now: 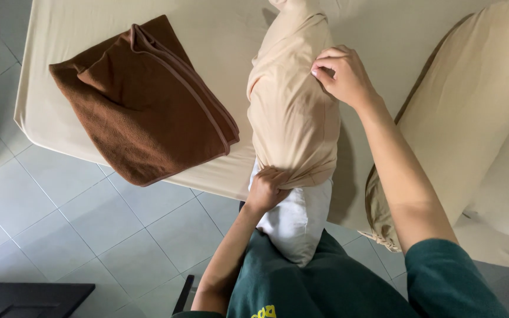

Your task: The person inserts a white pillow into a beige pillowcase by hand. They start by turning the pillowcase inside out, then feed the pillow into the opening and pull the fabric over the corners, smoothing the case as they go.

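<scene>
My left hand (268, 188) is bunched into a fist on the open hem of the beige pillowcase (293, 112), fingers closed tight on a gather of the cloth at its near end. My right hand (341, 73) sits higher up, at about one o'clock from the left, fingers curled and pinching the case on its right side. The case runs from twelve o'clock down toward six, stretched over a white pillow (296, 221) whose bare end sticks out below the hem and presses against my green shirt (319, 288).

All of this lies across the near edge of the bed (219, 41), which is covered in a cream sheet. At nine o'clock from the pillowcase, just beside it but not touching as far as I can tell, a folded brown blanket (142, 100) lies on the bed with one corner hanging over the edge. At three o'clock, past my right forearm, a second pillow (466, 112) in a matching beige case lies along the bed's right side. Pale floor tiles (89, 218) spread to the lower left, with a dark piece of furniture (27, 299) at seven o'clock.
</scene>
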